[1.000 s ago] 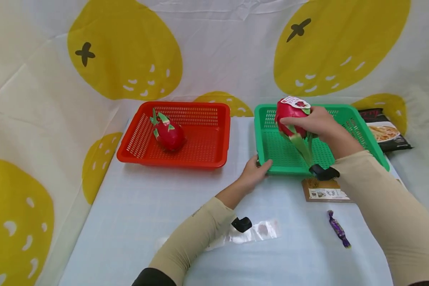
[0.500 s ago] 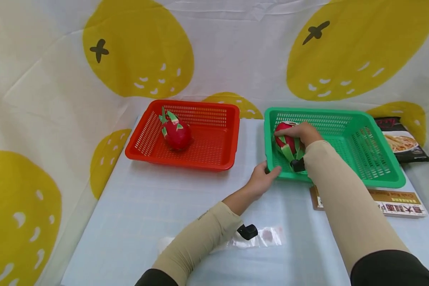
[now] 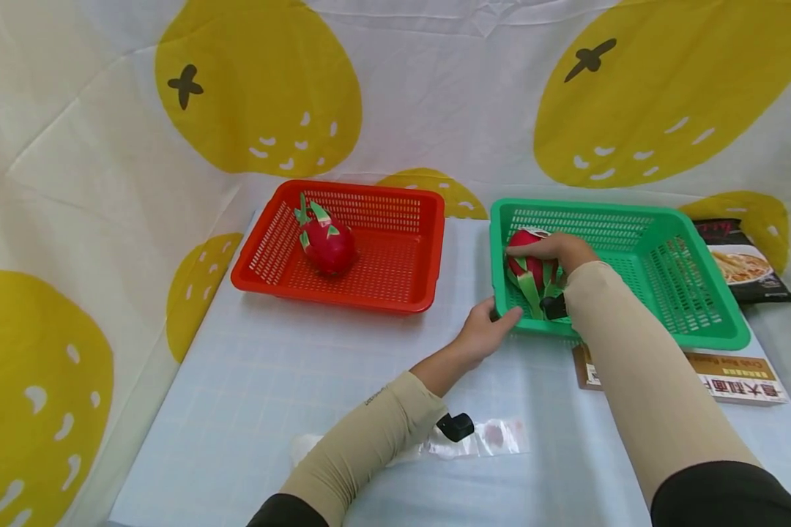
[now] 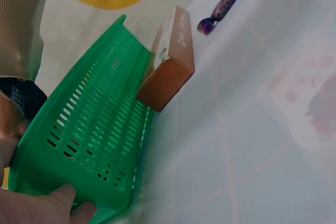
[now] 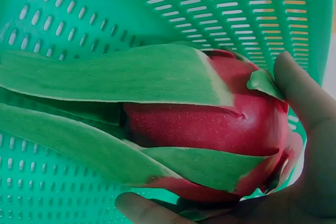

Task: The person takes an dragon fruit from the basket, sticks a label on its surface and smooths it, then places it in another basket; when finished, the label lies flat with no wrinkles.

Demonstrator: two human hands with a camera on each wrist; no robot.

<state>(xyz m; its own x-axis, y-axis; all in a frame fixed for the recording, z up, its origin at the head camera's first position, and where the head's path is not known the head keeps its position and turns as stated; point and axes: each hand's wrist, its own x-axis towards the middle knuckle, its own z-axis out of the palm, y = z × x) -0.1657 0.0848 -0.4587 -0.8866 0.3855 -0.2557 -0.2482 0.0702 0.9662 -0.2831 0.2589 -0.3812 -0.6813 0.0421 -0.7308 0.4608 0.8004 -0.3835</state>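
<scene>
My right hand (image 3: pixel 567 251) grips a dragon fruit (image 3: pixel 526 274) inside the left part of the green basket (image 3: pixel 718 338). In the right wrist view, thumb and fingers lie on either side of the red dragon fruit (image 5: pixel 210 129), whose long green leaves trail left over the basket's slotted wall. My left hand (image 3: pixel 481 333) holds the green basket's near left corner, its thumb over the rim. The left wrist view shows its fingers against the green basket wall (image 4: pixel 100 124). A second dragon fruit (image 3: pixel 329 245) lies in the left half of the red basket (image 3: pixel 382 301).
A brown and white box (image 3: pixel 738 377) lies before the green basket, partly under my right forearm. A black food packet (image 3: pixel 745 260) is right of the basket. Clear plastic packaging (image 3: pixel 481 439) lies near my left forearm. A purple wrapped candy (image 4: pixel 223 6) shows in the left wrist view.
My right hand has lowered the dragon fruit from above the green basket down into its left part. My left hand keeps its hold on the basket corner. The head view has shifted slightly.
</scene>
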